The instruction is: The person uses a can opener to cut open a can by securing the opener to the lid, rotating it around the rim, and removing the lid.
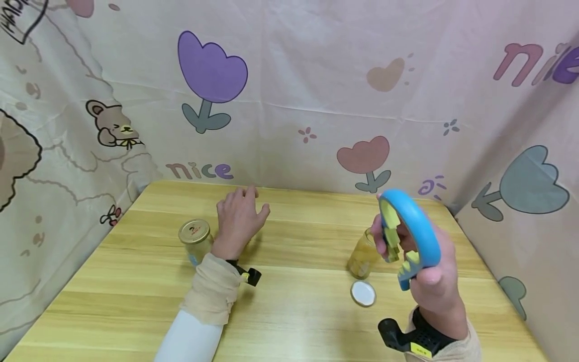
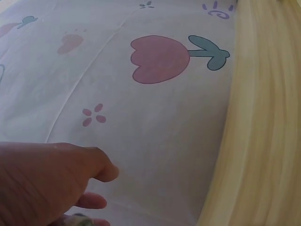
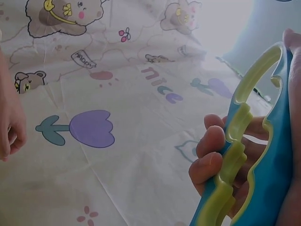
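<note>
My right hand is raised over the right side of the table and grips a blue and yellow-green jar opener with a toothed inner edge. In the right wrist view, fingers curl round one arm of the opener. Below and left of it, partly hidden, stands an uncapped glass jar with yellowish contents. A round lid, white side up, lies in front of that jar. My left hand has loosely bent fingers and holds nothing visible, just right of a glass jar with a gold lid.
The wooden table runs back to a printed cloth, which also hangs along the left and right sides. Each wrist wears a black strap with a small camera.
</note>
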`<control>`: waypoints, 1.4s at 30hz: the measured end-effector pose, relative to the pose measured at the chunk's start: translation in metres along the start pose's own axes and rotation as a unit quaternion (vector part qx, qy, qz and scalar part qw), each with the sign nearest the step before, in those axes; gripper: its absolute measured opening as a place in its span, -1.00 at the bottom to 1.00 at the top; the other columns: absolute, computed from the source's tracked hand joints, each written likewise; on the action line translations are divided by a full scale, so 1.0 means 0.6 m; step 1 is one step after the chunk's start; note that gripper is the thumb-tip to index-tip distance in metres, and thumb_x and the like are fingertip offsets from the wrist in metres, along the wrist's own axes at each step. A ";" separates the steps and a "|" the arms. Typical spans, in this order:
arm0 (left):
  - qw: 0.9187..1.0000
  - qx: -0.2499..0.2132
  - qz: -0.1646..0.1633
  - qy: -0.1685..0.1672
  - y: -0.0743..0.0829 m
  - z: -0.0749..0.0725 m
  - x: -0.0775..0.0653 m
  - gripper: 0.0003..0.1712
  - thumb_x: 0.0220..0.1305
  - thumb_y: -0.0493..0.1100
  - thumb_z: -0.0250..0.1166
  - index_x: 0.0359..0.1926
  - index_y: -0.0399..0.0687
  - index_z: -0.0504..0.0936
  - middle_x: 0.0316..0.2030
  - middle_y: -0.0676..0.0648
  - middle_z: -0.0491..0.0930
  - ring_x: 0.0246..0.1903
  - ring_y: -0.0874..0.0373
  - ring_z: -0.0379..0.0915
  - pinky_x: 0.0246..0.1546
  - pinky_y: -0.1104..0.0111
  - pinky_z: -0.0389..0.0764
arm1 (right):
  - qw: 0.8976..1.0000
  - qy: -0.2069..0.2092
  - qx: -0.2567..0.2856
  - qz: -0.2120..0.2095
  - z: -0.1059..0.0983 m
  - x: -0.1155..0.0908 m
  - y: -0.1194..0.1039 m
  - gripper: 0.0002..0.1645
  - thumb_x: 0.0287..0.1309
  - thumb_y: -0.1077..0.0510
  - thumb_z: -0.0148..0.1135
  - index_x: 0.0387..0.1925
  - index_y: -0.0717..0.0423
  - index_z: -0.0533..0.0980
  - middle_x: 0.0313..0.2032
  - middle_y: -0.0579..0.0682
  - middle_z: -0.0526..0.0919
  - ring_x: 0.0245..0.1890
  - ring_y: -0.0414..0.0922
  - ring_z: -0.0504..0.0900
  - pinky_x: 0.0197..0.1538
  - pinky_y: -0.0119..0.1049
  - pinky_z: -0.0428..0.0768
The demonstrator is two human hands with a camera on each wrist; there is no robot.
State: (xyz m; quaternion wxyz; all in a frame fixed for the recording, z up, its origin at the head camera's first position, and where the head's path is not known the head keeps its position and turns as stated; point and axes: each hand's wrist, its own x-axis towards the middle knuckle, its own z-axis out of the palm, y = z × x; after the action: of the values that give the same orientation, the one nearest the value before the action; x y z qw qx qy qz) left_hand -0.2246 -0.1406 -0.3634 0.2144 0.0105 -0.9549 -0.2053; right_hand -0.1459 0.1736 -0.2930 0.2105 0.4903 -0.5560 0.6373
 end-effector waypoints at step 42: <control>0.897 -0.431 -0.088 -0.041 0.008 0.127 -0.011 0.01 0.05 0.08 0.61 0.43 0.21 0.21 0.07 -0.24 0.60 0.01 -0.10 0.63 -0.02 0.13 0.72 | 0.987 -0.066 -0.141 0.046 0.005 0.010 -0.009 -0.14 0.43 -0.38 0.08 0.23 0.36 0.49 -0.20 -0.01 0.65 -0.42 -0.26 0.57 -0.46 -0.38 0.49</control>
State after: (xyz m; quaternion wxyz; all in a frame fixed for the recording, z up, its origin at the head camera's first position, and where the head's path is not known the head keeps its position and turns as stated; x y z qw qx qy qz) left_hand -0.2501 -0.1057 -0.4268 0.1398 -0.0071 -0.7761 -0.6149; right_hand -0.1430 0.1709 -0.2857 0.2109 0.4708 -0.6747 0.5279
